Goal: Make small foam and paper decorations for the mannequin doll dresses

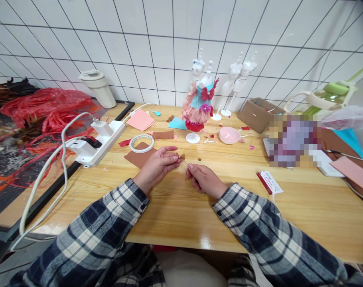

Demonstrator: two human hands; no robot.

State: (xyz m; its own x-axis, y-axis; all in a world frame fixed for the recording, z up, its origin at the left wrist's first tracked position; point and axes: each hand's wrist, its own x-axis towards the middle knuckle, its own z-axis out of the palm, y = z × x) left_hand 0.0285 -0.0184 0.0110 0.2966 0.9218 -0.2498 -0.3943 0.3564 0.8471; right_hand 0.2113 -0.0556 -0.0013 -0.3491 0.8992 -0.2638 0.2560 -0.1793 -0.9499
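My left hand (161, 164) pinches a small pleated brown paper piece (182, 158) between thumb and fingertips, above the table. My right hand (203, 176) grips a thin, light-coloured stick (186, 162) whose tip reaches the brown piece; its exact kind is too small to tell. Just behind my left hand lie a brown paper sheet (136, 158) and a roll of white tape (141, 143). Beyond both hands stands a small dress form (199, 101) in a blue, pink and red paper dress with bows.
Bare white mannequins (241, 75) stand by the tiled wall. A pink bowl (229, 135), a brown box (259, 113) and paper scraps sit at the back. On the left are a power strip (105, 145) with cables, a white cup (98, 88) and red plastic (50, 105). A tag (270, 182) lies right.
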